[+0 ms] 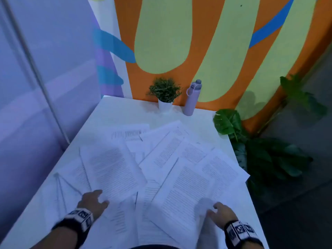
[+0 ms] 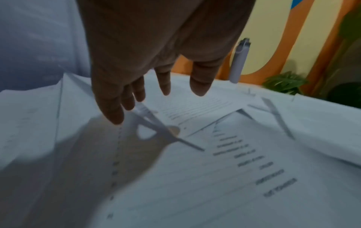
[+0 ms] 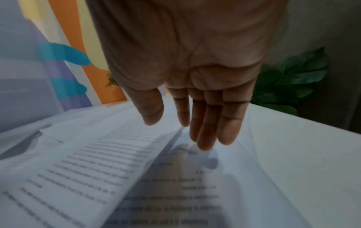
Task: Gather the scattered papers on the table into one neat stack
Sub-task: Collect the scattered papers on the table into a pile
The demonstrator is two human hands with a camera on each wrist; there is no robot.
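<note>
Item: printed papers [image 1: 161, 164], loose sheets, count not determinable, spread across the near and middle part of a white table [image 1: 115, 112]. Condition: still scattered; the sheets are fanned at differing angles and overlapped, one far sheet [image 1: 130, 133] being set apart towards the potted plant [image 1: 164, 95] and the lilac bottle [image 1: 192, 97], and a right-hand sheet [image 1: 226, 168] reaching the table's right edge. No squared stack is to be seen, so the task is judged to be at its beginning, with practically all of the gathering and aligning left to be done. Left hand [image 1: 94, 200]: placed at the near left, fingers extended and spread, nothing enclosed; in the left wrist view the fingertips [image 2: 115, 117] are shown just above or barely on a sheet (contact cannot be settled, the picture being blurred). Right hand [image 1: 221, 213]: placed at the near right, fingers straight and held close together, nothing gripped; in the right wrist view the fingertips [image 3: 205, 145] are poised over a lower sheet just right of the raised edge of an overlapping page [image 3: 82, 166]. Position of item relative to hands: the bulk of the papers lies between the two hands and beyond them, towards the far side, so that an inward sweep from both sides is judged feasible.
</note>
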